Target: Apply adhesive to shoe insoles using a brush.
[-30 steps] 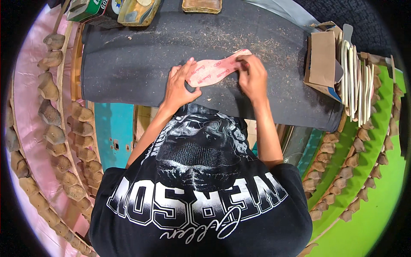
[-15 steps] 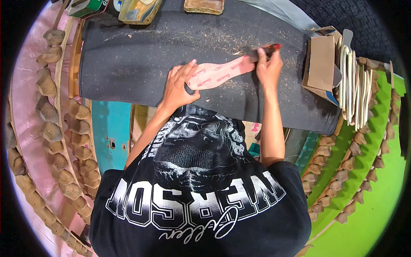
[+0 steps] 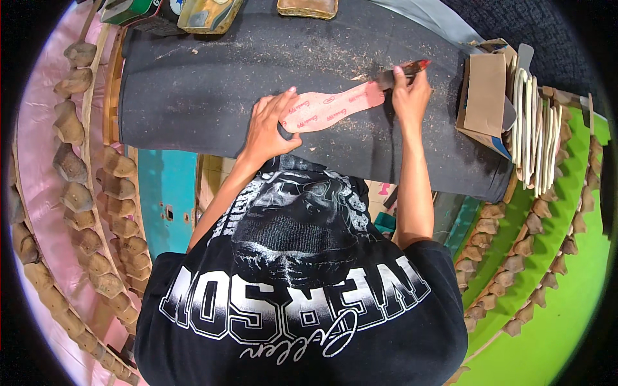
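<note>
A pink insole (image 3: 331, 110) with red print lies slantwise over the dark work surface, its wide end to the left and its narrow end to the right. My left hand (image 3: 270, 125) grips the wide end, thumb at the near edge and fingers along the far side. In my right hand (image 3: 412, 96) is a short flat-ended tool (image 3: 386, 80), dark along its handle with a red tip. Its greyish flat end is at the insole's narrow right end; whether it touches cannot be told. Part of the handle is hidden by my fingers.
Pale shavings are scattered across the dark cloth (image 3: 193, 96). Along the back stand a shallow tray (image 3: 308, 8), a yellowish container (image 3: 207, 18) and a green tin (image 3: 132, 11). A cardboard box (image 3: 484, 93) and upright pale sheets (image 3: 535, 128) stand right. Rows of shoe lasts (image 3: 69, 122) line both sides.
My right hand and the tool have shifted slightly right, toward the insole's outer end. The insole and my left hand have hardly moved.
</note>
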Available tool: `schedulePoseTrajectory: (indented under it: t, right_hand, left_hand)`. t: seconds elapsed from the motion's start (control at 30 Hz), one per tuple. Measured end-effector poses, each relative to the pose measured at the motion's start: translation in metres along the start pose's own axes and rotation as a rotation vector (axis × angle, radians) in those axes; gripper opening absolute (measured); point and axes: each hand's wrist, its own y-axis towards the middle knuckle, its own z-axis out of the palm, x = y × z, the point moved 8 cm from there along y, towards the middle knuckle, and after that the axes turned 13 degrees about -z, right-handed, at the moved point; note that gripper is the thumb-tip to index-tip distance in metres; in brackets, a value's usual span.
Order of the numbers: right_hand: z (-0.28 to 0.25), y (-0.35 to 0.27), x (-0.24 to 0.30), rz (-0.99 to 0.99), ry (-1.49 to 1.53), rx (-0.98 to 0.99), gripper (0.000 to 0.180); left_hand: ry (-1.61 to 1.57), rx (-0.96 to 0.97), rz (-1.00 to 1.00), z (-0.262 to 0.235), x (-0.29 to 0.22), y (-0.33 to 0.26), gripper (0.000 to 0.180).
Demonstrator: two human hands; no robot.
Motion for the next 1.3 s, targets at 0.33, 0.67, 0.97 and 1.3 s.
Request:
schedulePoseTrajectory:
  t: [0.33, 0.67, 0.97, 1.3]
  right_hand:
    - [-0.006, 0.005, 0.007, -0.076, -0.081, -0.077, 0.017]
    - [0.007, -0.012, 0.015, -0.069, 0.1, -0.026, 0.02]
    - [0.005, -0.007, 0.03, -0.138, -0.01, 0.027, 0.015]
    - [0.067, -0.077, 0.121, -0.778, -0.335, 0.451, 0.027]
  left_hand:
    - [0.027, -0.002, -0.004, 0.001, 0.0, -0.001, 0.104]
    - [0.005, -0.009, -0.001, 0.001, 0.001, -0.001, 0.102]
    - [-0.005, 0.008, 0.009, 0.001, -0.002, 0.0, 0.103]
    - [0.021, -0.005, 0.011, 0.003, 0.002, 0.0, 0.103]
